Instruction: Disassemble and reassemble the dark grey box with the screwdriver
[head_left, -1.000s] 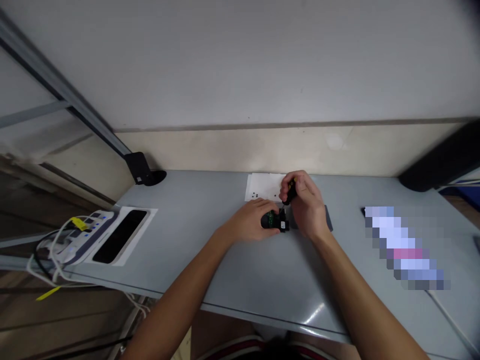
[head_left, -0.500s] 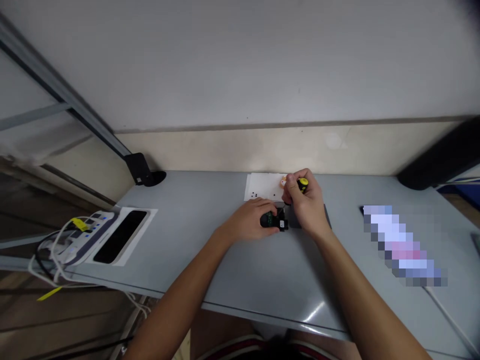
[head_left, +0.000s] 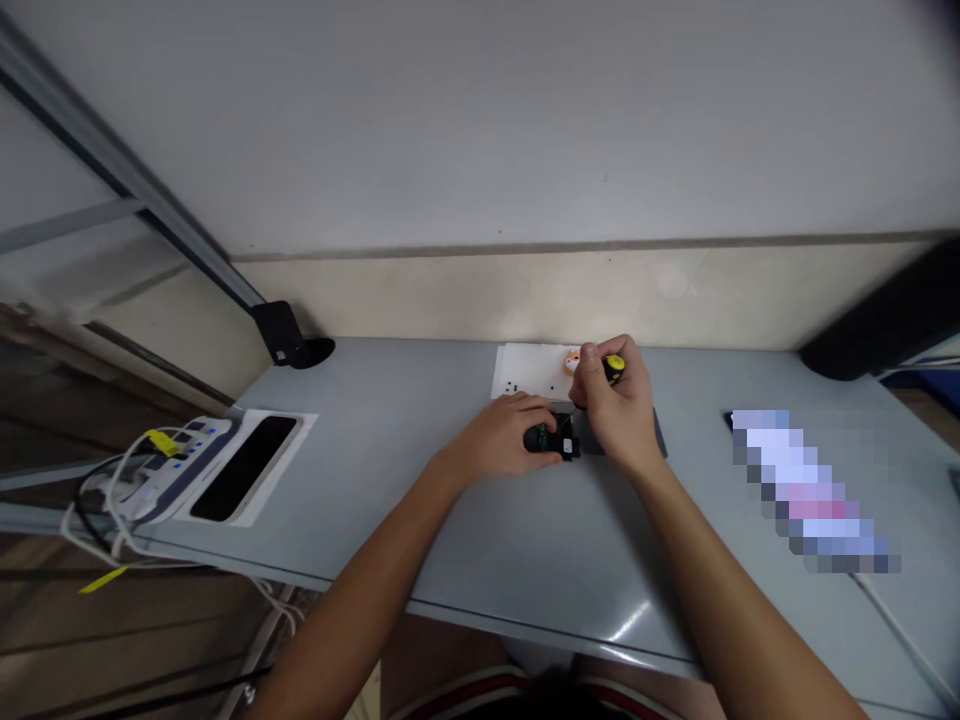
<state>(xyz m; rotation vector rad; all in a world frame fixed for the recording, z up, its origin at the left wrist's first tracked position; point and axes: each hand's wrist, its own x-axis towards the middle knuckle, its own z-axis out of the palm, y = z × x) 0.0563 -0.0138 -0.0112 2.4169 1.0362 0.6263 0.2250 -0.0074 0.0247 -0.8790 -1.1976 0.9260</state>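
Note:
My left hand [head_left: 510, 435] grips a small black device [head_left: 564, 446] with a bit of green circuit board showing, pressed against the table. In my right hand [head_left: 619, 410] is a screwdriver [head_left: 614, 369] with a black and yellow handle, held tilted, its tip side at the device; the exact contact point is hard to make out. A dark grey flat pad [head_left: 659, 432] lies partly under my right hand. Behind the hands, white paper [head_left: 531, 365] carries several tiny black screws [head_left: 511, 387]. A small orange and white figure [head_left: 573, 361] sits on the paper beside my right fingers.
At left a black phone [head_left: 244, 468] lies on white paper by a power strip [head_left: 180, 465] with tangled cables. A black stand [head_left: 281, 335] is at the back left. To the right lies a blurred-out screen [head_left: 810, 490] with a cable; a black cylinder [head_left: 885, 310] stands behind it.
My right hand has turned on the screwdriver, its thumb now upright and the yellow handle end showing at the right. The orange figure has come into sight. My left hand stays on the device.

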